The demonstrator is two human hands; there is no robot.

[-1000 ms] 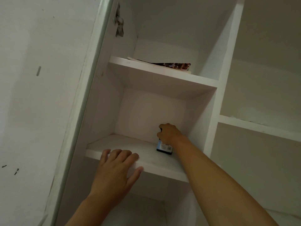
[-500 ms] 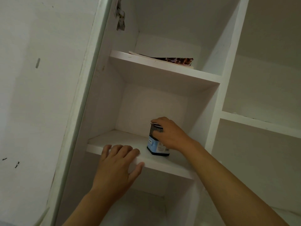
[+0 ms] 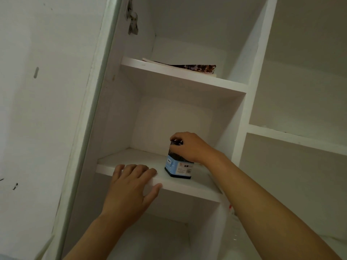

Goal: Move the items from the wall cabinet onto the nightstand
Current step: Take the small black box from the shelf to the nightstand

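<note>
Right hand (image 3: 191,147) grips the holder (image 3: 178,164) from above. Left hand (image 3: 129,186) lies flat, fingers spread, on the shelf (image 3: 187,186) edge just left of it.

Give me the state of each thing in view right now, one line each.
Cabinet door: open.
Mesh pen holder: upright on the middle shelf, near the front edge, held at the top.
Right hand: grip closed on the pen holder.
Left hand: flat, fingers spread on the shelf edge, holding nothing.
Book: lying flat on the upper shelf.

A black mesh holder (image 3: 178,165) with a blue label stands upright under the fingers (image 3: 176,140); above them lies flat perhaps a book (image 3: 197,68).
</note>
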